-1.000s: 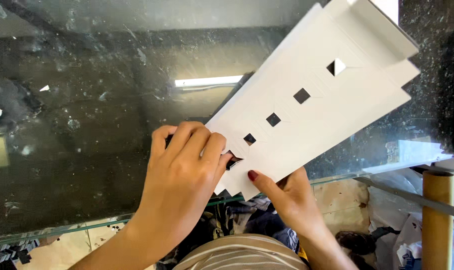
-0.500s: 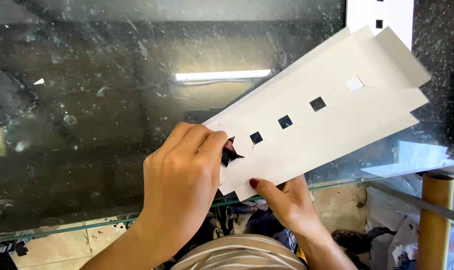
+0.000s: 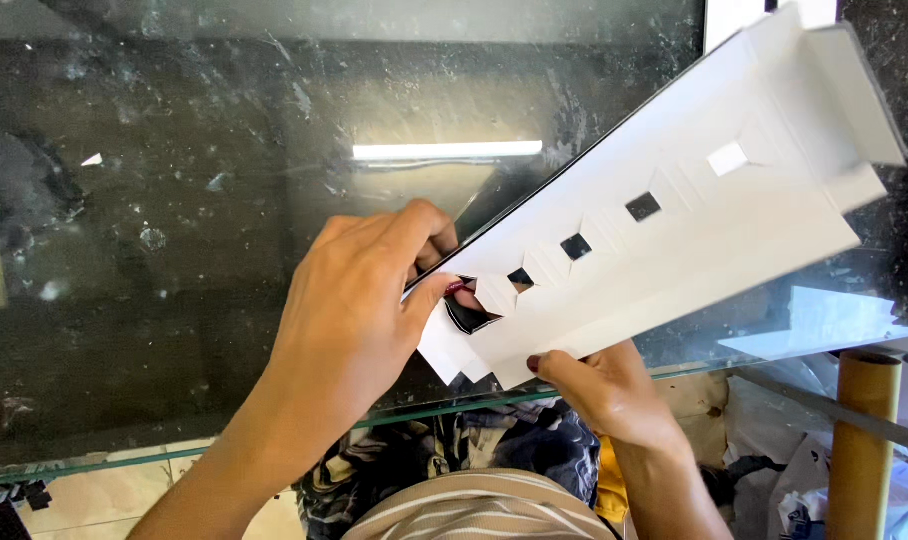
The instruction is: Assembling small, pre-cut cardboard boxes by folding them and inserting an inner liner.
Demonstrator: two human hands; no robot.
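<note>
A long white cardboard piece with folded side flaps and a row of small square cut-outs slants from the lower middle up to the top right, raised above a dark glass table. My left hand pinches its near end, with the thumb and fingers at the small tabs beside the first cut-out. My right hand holds the same end from below, its thumb on the lower edge.
The table's glass front edge runs across the bottom, with a tiled floor seen under it. A wooden post and crumpled plastic bags stand at the lower right. A white sheet lies on the glass at the right.
The cardboard piece has tipped flatter and shifted a little right. My left fingers have moved onto the tabs at the near end. My right hand keeps its hold underneath.
</note>
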